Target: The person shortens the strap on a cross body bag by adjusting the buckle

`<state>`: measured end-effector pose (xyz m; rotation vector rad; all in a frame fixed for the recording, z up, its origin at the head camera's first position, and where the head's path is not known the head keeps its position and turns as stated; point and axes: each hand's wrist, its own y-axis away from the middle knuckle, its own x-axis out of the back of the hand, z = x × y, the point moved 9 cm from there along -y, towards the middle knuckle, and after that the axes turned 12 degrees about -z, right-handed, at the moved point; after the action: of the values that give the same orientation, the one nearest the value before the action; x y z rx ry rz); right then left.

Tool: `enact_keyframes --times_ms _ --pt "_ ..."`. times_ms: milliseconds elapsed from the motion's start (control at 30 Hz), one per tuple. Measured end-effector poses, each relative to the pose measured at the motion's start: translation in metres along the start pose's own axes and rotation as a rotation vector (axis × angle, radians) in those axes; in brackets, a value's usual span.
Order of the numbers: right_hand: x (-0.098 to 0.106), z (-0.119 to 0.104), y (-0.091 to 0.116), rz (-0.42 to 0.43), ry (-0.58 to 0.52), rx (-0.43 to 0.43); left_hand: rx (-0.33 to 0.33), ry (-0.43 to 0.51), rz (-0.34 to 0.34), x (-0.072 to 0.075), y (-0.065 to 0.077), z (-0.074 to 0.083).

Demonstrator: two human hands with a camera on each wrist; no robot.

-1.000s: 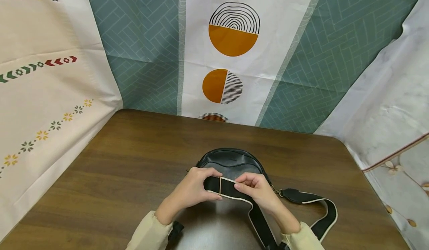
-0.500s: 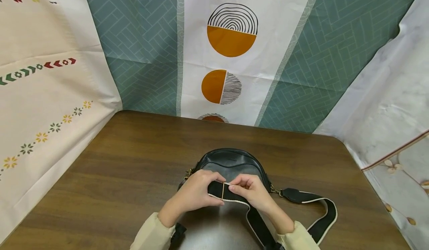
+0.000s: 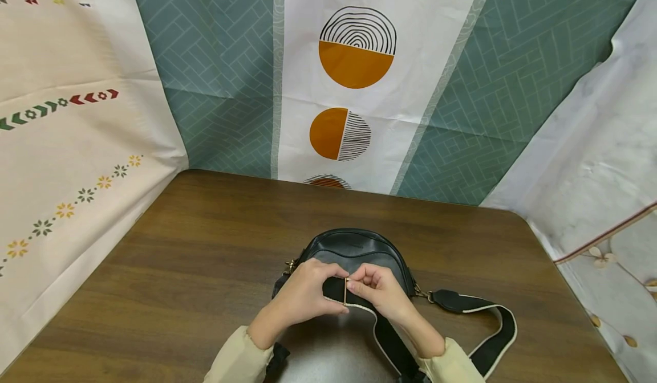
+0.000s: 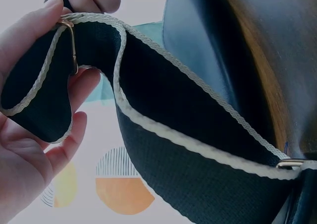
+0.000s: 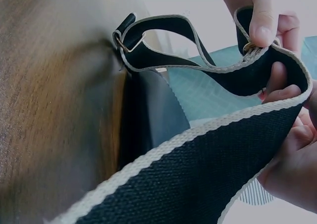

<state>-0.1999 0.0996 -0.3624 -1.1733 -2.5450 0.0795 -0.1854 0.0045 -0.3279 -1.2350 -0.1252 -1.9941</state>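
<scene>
A black shoulder bag [image 3: 354, 243] lies on the table, its front facing up. My left hand [image 3: 307, 293] grips its wide black strap [image 3: 394, 346], white along both edges, with thumb and fingers at the thin gold slider buckle [image 3: 345, 292]. In the left wrist view the strap loops back through this slider [image 4: 74, 48]. Just right of the slider, my right hand [image 3: 384, 295] pinches the strap's upper edge between thumb and fingers. Another gold ring [image 5: 131, 43] holds a strap fold farther off in the right wrist view. The bag's lower part is hidden behind my hands.
To the right, the strap's other end [image 3: 505, 329] curves across the wooden table [image 3: 169, 292], clipped to the bag by a gold clasp [image 3: 424, 294]. Patterned cloths [image 3: 215, 75] hang behind and at both sides of the table.
Both hands have shifted slightly, the left one to the right and the right one to the left. My right fingertips now sit closer to the slider buckle. The bag has stayed put.
</scene>
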Motion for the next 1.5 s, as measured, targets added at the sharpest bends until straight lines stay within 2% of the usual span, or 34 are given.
enact_keyframes --times_ms 300,667,933,1100,1200,1367,1500 --pt "0.006 0.005 0.007 -0.030 -0.056 -0.055 -0.009 0.000 0.044 0.009 0.002 -0.003" --pt "0.014 0.004 0.019 -0.030 -0.097 -0.019 -0.024 0.010 0.067 0.014 0.004 -0.005" --pt "0.016 0.000 0.020 -0.011 -0.084 0.049 -0.004 0.013 0.033 0.012 0.004 -0.006" --pt "0.015 -0.003 0.021 -0.001 -0.059 0.063 0.032 0.019 -0.028 0.007 0.004 -0.009" --pt "0.014 -0.004 0.021 0.005 -0.050 0.062 0.050 -0.013 -0.061 0.004 0.003 -0.009" --pt "0.013 -0.002 0.020 0.013 -0.047 0.012 0.016 -0.095 -0.074 0.002 0.001 -0.003" --pt "0.012 -0.001 0.019 0.022 -0.049 -0.015 -0.014 -0.124 -0.067 0.000 0.000 0.001"
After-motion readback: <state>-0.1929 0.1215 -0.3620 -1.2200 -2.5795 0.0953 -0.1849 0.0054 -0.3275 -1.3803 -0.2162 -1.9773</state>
